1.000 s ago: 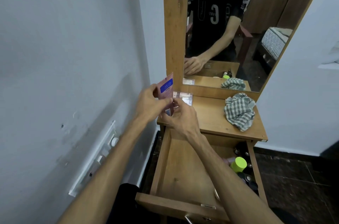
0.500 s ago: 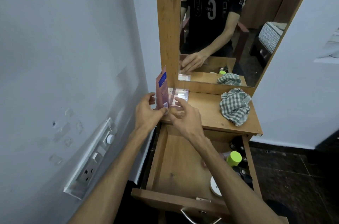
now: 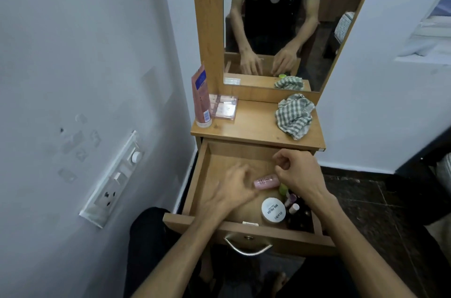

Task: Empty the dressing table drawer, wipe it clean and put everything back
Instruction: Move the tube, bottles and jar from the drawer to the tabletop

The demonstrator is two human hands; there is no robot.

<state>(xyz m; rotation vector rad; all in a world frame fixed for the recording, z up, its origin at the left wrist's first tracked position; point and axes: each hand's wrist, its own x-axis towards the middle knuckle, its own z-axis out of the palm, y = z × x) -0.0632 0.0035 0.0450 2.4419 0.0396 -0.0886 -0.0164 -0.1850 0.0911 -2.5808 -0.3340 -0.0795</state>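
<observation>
Sideways in the drawer (image 3: 195,183) lay the pink bottle (image 3: 266,181), my left hand (image 3: 234,194) spread beside it, right hand (image 3: 296,172) loosely curled, empty.

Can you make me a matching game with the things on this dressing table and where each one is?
Things:
1. checked cloth
2. pink tube
3. white round jar
4. pink bottle

Places:
A. lying in the drawer between the two hands
B. standing at the left edge of the tabletop
C. bunched up on the right side of the tabletop
D. near the front of the open drawer

Pairs: 1-C, 2-B, 3-D, 4-A
</observation>
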